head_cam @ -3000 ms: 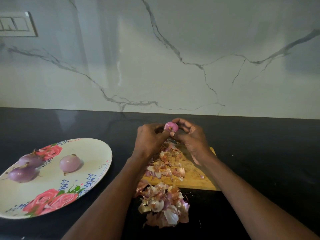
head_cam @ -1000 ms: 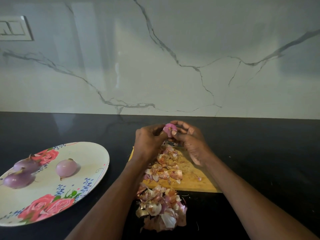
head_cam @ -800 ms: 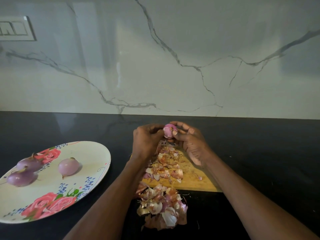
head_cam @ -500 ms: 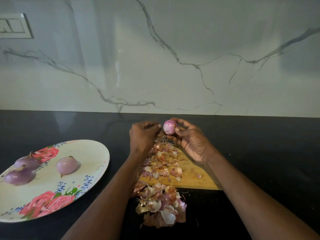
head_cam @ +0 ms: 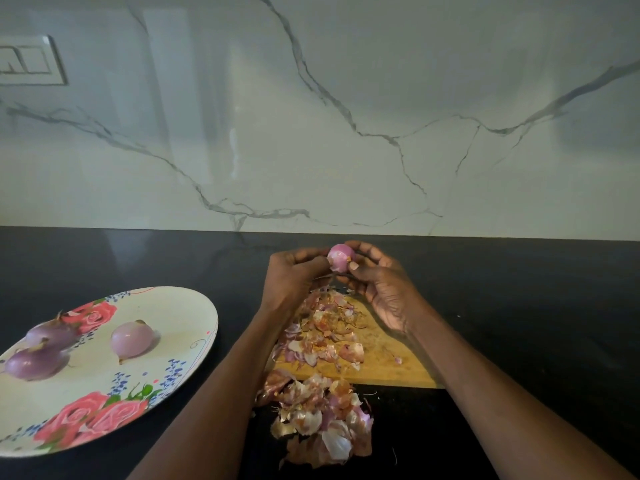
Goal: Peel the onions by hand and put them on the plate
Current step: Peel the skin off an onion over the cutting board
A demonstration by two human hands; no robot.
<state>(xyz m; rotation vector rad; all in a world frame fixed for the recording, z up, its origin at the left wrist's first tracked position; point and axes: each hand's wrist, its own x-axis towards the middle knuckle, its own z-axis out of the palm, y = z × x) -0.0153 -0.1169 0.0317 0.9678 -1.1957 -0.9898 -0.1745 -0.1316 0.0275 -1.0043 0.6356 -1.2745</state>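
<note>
Here the step in hand looks like stripping the last skin off a small onion (head_cam: 341, 258), held up above the far end of the board (head_cam: 388, 355). The right hand (head_cam: 384, 289) cradles it, thumb on its near face and fingers curled round its far and right side. The left hand (head_cam: 294, 275) meets it from the left with fingers bent in; they seem to pinch at the onion's left edge, though whether they hold a strip of skin or the bulb itself I cannot tell.

To do this well, I judge, the right hand should keep the bulb from turning while the left takes hold of a loose edge and pulls it away toward the root, so the skin comes off in one piece instead of flakes. A small brownish fleck shows near the right thumb, so that spot probably wants checking. Let the scraps fall on the peels (head_cam: 325, 327) below, not on the counter (head_cam: 536, 306).

The onion is pink and glossy, mostly bare, paler toward its lower left where a thin layer may be lifting.

Left of the board stands the plate (head_cam: 180, 306), flowered, with three peeled onions (head_cam: 131, 337) on it, two close together at its left and one nearer the middle. A second heap of skins (head_cam: 322, 420) lies on the counter, nearer than the board.
</note>
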